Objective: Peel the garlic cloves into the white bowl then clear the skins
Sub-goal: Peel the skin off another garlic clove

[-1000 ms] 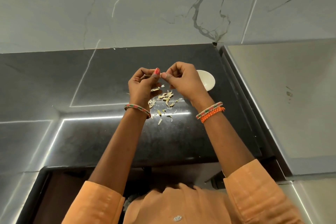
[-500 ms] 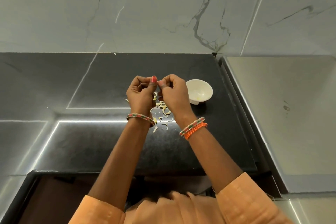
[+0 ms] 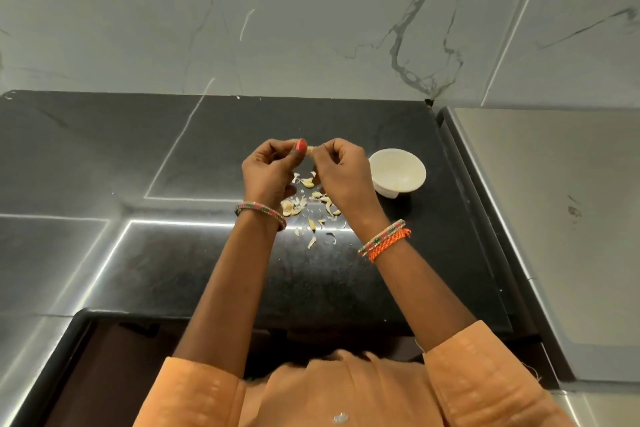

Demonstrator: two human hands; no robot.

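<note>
- Your left hand [image 3: 268, 172] and right hand [image 3: 341, 168] are raised together above the dark bench [image 3: 207, 270], fingers curled, and both pinch one garlic clove [image 3: 310, 150] between their fingertips.
- Only a pale sliver of that clove shows between your left thumb and right fingers; its long axis seems to run side to side, from one hand to the other, though the view is too small to be sure.
- How much skin is left on the clove, you cannot judge from here.
- The white bowl [image 3: 414, 163] sits on the bench to the right of your hands, just beside your right hand and a little lower in the view. Your right hand is the nearer one, so the drop most likely belongs to it: a short move rightward and down.
- The bowl looks mostly bare inside, with a faint yellowish patch low on its wall that may be a peeled clove or only a tint.
- Below and between your wrists, the skins [image 3: 313, 204] lie scattered on the bench as thin, curled, cream and yellowish flakes, well apart from the bowl.
- Judging by that heap, peeling is under way and the clearing step is not yet begun.
</note>
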